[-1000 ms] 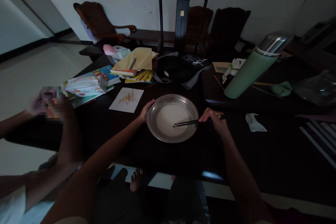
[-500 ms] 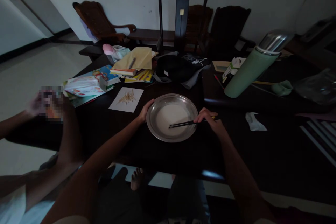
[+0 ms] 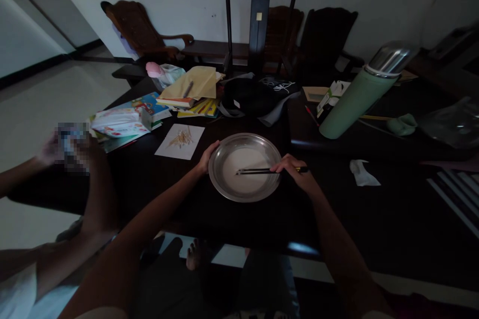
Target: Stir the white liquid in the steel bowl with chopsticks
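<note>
A round metal basin [image 3: 216,182] sits on the dark table in front of me, with a pale, whitish layer [image 3: 243,187] covering its bottom; whether that is liquid or powder I cannot tell. My left hand [image 3: 207,157] grips the basin's left rim. In my right hand [image 3: 292,165], over the right rim, is a pair of black chopsticks [image 3: 258,171] with gold bands near the back end. Their tips reach into the basin at the pale layer. Left of the basin, a white sheet of paper [image 3: 164,150] bears a small heap of cotton swabs [image 3: 182,137].
A green thermos [image 3: 355,102] stands at the right, near a crumpled tissue [image 3: 363,173]. Books and an envelope [image 3: 198,82], a tissue pack [image 3: 121,122] and a black cloth bag [image 3: 247,97] lie beyond the basin. At far left, another person's hands [image 3: 71,147] hold a pixelated object.
The chopsticks' tips have moved left and slightly up inside the basin, and my right hand has shifted a little left with them. My left hand stays on the rim.
</note>
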{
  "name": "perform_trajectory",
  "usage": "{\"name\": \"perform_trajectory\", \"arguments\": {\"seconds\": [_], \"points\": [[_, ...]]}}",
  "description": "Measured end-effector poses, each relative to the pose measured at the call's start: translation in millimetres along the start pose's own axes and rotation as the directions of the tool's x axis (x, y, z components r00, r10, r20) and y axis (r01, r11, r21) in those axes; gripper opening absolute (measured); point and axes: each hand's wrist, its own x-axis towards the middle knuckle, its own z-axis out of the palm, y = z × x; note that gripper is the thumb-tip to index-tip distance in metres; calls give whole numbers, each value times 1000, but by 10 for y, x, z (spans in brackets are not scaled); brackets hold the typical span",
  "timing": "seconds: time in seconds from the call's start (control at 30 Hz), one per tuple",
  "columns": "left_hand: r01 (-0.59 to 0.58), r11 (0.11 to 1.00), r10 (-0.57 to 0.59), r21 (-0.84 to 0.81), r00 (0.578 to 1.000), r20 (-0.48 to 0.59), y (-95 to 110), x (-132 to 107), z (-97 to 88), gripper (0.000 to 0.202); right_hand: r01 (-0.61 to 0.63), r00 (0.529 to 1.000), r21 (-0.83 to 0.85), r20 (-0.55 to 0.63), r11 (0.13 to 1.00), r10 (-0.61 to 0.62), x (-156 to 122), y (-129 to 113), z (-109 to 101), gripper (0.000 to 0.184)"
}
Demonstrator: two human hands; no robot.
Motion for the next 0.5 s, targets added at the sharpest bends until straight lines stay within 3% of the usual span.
{"name": "perform_trajectory", "arguments": {"seconds": [0.2,0.4,0.5], "points": [[2,999,-2,36,1000,-7,-4,0,-16,28,53,976,46,-215,998,-42,-12,69,-106,49],[-9,1000,9,0,1000,-9,11,-6,28,24,12,1000,36,3,999,-12,0,-1,-7,38],[10,1000,-10,-4,1000,-2,10,-9,28,25,6,996,17,-88,1000,-4,2,19,-40,38]]}}
